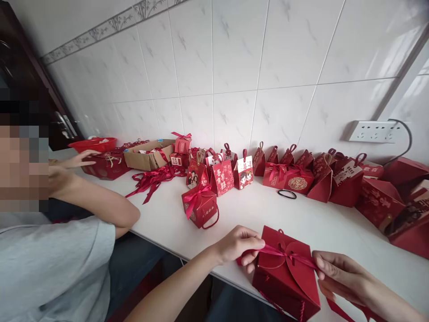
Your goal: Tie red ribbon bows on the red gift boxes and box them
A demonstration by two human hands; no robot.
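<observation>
A dark red gift box (284, 281) with a petal-fold top sits at the table's near edge in front of me. A shiny red ribbon (273, 249) crosses its top and is knotted at the middle. My left hand (239, 245) pinches the ribbon on the left side of the box. On the right side, my right hand (345, 277) grips the other end, and a loose tail hangs below it. Twisted cord shows along the box's front. A smaller red box (201, 208) with a ribbon bow and cord handle stands farther back, apart from my hands.
Many red gift boxes (223, 176) line the wall. Loose ribbons (157, 179) lie before a cardboard box (149, 156). At left sits another person (60, 264), one hand near a red basin (95, 144). A black hair tie (287, 194) and a power strip (375, 132) are at right.
</observation>
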